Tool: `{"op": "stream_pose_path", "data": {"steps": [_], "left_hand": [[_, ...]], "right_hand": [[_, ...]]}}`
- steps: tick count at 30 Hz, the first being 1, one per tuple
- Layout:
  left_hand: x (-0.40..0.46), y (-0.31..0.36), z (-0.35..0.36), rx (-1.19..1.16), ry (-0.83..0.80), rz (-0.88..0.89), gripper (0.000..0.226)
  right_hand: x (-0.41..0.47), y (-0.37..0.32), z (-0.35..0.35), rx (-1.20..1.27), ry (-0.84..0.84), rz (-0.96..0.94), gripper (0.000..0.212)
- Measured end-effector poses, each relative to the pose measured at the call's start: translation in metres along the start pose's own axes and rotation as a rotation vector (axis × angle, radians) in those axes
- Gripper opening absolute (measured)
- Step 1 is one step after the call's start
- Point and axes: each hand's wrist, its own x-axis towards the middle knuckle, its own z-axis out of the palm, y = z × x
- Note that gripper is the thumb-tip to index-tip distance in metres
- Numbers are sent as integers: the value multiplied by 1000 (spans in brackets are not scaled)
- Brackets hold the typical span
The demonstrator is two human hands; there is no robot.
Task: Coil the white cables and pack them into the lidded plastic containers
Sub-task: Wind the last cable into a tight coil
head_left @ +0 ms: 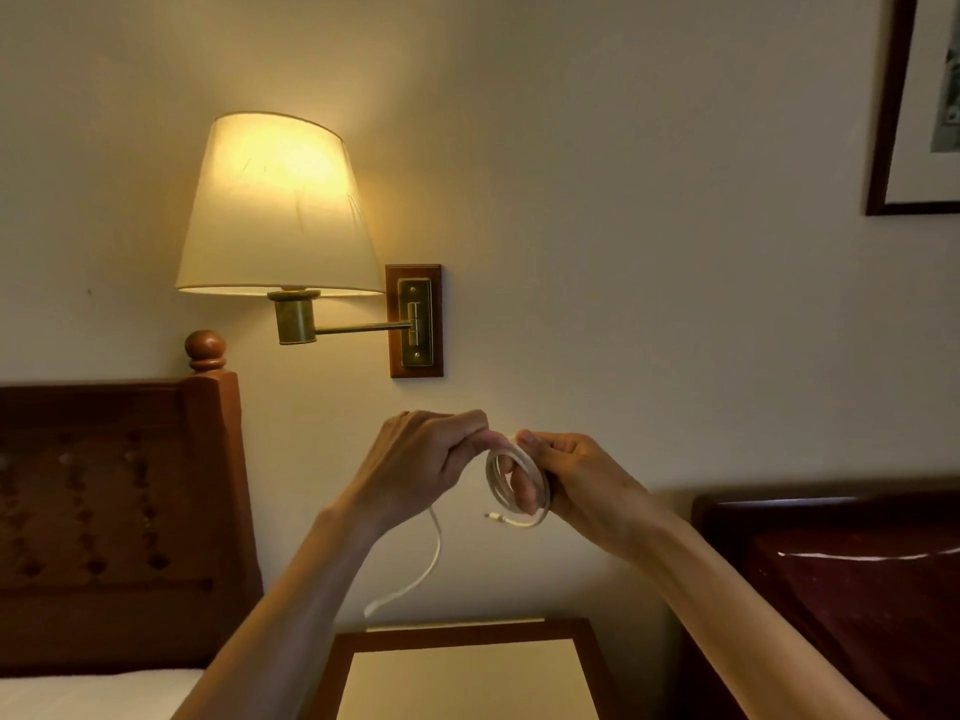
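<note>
Fingers: the right hand (576, 480) has its fingers (522, 493) passed through the small round coil of thin white cable (519, 485), thumb clamped over the top of the loops; the left hand (421, 465) is curled, pinching the cable just beside the coil.
Cable position: held in the air in front of the cream wall, above the wooden bedside table with a pale top (467, 678); a short plug end (493, 517) sticks out under the coil.
Loose tail: one length (426, 563) hangs from the left hand down behind the left forearm.
Progress: several turns wound; judged mid-coil, with the tail left to wind in and the packing not begun.
Hidden: no lidded plastic container in view; the tail's far end is covered by the forearm; other cables, if any, not seen.
Surroundings: lit wall lamp with cream shade (280, 210), brown wooden headboard (114, 511).
</note>
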Motion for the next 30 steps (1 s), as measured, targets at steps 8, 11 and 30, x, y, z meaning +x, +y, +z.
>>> {"op": "stream_pose_path", "data": {"steps": [8,11,30], "left_hand": [[-34,-35,31,-289,90,-230,31],[-66,-58,50,-270,88,-395,26],[-11,31,-23,-166,32,25,36]], "right_hand": [[-2,-14,-16,738,-73,73,32],[-3,-16,-23,792,-80,63,32],[7,17,-2,-322,38,-220,33]]}}
